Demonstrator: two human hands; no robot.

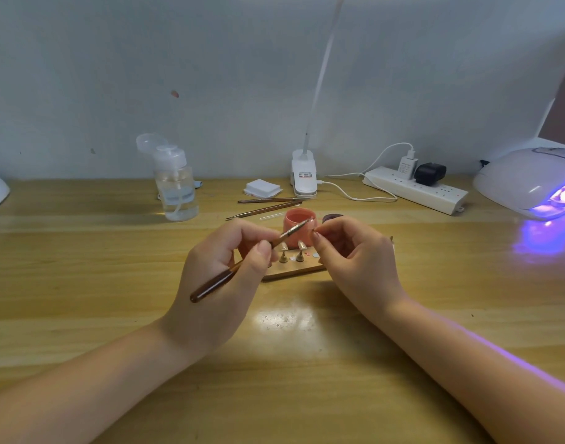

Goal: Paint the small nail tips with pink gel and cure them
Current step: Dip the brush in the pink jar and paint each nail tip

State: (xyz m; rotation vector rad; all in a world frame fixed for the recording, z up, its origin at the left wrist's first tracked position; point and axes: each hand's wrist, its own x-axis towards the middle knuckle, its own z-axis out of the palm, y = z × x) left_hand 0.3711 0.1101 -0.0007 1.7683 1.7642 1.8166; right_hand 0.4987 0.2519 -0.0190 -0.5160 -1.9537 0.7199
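Left hand (230,267) is gripping a brown-handled brush (242,262) mid-frame, fingers curled around the shaft like a pen, with the bristle end pointing up and right toward the other hand. Right hand (355,257) is pinching something tiny between thumb and forefinger, right where the brush tip is meeting it; probably a nail tip, but it's too small to tell for sure.

Just below and between the hands, a little wooden holder (294,270) is sitting on the worktop (82,283) with two small nail tips (300,245) standing on brass pegs. Right behind them an open pot of pink gel (299,225) is sitting, with a dark lid (331,217) just to its right.

Further back: a couple of spare tools (268,205), a stack of white pads (262,188), a clip lamp (303,174), a power strip (415,189) and a clear pump bottle (177,184) center-left. At the right edge of the frame the curing lamp (524,181) is glowing purple.
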